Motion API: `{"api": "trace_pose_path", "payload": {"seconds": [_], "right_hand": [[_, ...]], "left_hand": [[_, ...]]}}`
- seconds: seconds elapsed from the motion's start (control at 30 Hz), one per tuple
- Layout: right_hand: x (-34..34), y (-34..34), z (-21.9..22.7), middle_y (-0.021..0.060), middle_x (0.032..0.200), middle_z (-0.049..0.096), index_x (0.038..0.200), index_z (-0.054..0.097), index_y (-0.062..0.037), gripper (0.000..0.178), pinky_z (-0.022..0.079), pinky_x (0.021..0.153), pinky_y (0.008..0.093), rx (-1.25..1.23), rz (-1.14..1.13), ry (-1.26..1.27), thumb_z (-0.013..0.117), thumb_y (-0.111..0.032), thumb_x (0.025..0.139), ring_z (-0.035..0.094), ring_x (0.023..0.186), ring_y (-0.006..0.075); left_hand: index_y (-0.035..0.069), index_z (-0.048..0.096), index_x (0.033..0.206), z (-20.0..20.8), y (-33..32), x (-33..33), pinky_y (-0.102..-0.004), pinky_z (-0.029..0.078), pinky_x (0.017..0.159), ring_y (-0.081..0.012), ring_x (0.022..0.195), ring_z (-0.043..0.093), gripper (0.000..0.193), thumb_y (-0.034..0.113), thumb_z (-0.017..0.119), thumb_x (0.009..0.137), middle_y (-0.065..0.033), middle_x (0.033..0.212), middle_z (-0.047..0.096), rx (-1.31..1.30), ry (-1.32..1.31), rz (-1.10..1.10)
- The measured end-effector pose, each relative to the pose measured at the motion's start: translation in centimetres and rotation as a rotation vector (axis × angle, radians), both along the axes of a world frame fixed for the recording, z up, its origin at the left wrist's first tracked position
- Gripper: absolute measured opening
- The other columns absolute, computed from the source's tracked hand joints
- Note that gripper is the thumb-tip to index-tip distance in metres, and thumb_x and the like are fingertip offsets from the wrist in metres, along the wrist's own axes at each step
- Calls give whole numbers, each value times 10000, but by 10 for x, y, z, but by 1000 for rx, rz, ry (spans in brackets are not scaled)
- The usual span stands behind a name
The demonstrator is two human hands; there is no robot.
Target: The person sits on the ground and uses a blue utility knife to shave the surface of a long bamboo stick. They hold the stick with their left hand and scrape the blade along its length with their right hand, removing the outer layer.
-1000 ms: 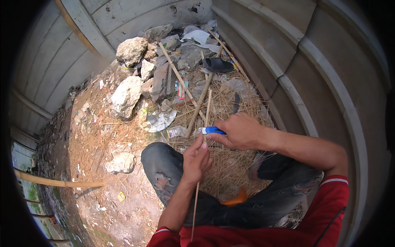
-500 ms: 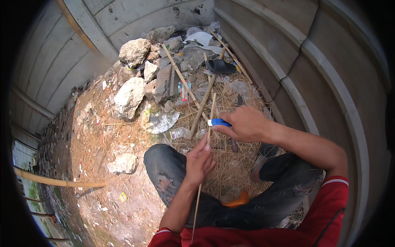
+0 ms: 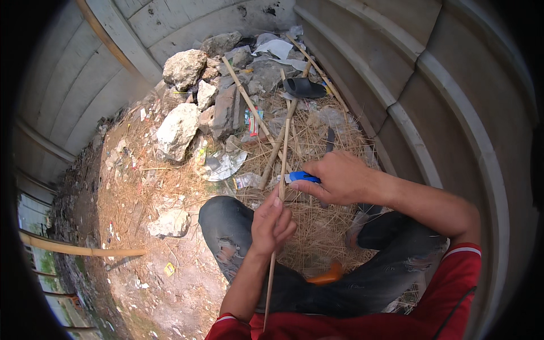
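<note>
My left hand (image 3: 272,225) is closed round a thin bamboo strip (image 3: 285,148), which runs from near my lap up past my knees. In my right hand (image 3: 341,178) is a blue utility knife (image 3: 303,177). Its short blade lies against the strip, just above my left thumb. Beyond the strip's upper end are crossed bamboo poles (image 3: 276,154) and a black slide sandal (image 3: 305,88). A dark flat blade-like piece (image 3: 330,139) lies in the straw behind my right hand, partly covered by it.
Rocks (image 3: 179,131) and rubble are heaped ahead, mixed with plastic litter (image 3: 225,165). Corrugated panels (image 3: 453,113) rise close on my right. A pale stone (image 3: 169,224) lies left of my knee. An orange object (image 3: 327,274) sits between my legs. Another bamboo pole (image 3: 85,247) juts in from the left.
The knife has moved slightly down along the bamboo strip, nearer my left hand. The strip's upper end has swung left and away from me. My left hand still grips it.
</note>
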State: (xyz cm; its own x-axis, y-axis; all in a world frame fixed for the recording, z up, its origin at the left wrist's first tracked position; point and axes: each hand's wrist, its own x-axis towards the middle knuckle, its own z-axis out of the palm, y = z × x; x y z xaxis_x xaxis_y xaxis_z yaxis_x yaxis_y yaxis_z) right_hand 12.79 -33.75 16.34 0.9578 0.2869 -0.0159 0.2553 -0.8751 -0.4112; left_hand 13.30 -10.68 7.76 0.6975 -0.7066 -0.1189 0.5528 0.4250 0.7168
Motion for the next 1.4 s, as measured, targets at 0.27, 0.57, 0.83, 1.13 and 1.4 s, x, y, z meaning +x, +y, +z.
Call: {"api": "trace_pose_path", "payload": {"seconds": [0.27, 0.57, 0.83, 1.13, 1.4], "right_hand": [[4, 1, -11, 166, 615, 636, 910, 711, -72, 507, 514, 605, 508, 11, 11, -176, 586, -559, 972, 658, 631, 420], [2, 3, -15, 176, 592, 617, 886, 685, -60, 528, 510, 594, 520, 0, 18, -179, 565, -565, 984, 645, 607, 433], [4, 5, -20, 174, 583, 618, 883, 710, -73, 537, 510, 587, 512, -12, 33, -195, 549, -573, 991, 647, 600, 422], [9, -4, -14, 177, 594, 615, 894, 700, -48, 555, 504, 591, 502, -102, -14, -217, 534, -567, 1000, 648, 626, 423], [29, -54, -2, 159, 576, 549, 836, 685, -11, 533, 445, 574, 448, 221, -364, -221, 562, -497, 1018, 554, 548, 339]], "left_hand": [[65, 296, 1586, 3, -2, 3, -208, 243, 423, -30, 420, 220, 525, 293, 384, 1121, 76, 544, 282, 19, 9, 22], [59, 292, 1588, 1, -1, -3, -212, 242, 424, -32, 418, 215, 552, 317, 406, 1113, 84, 542, 274, 48, -41, -40], [63, 314, 1582, 2, -2, -1, -214, 242, 428, -38, 426, 203, 520, 288, 387, 1120, 85, 549, 249, 90, -11, -25], [63, 316, 1582, 0, -1, -4, -212, 246, 433, -38, 427, 208, 529, 308, 392, 1119, 75, 544, 258, 91, 31, -27], [47, 289, 1593, -3, 5, -1, -205, 242, 435, -35, 434, 209, 552, 308, 395, 1118, 78, 550, 267, 29, -27, -108]]}}
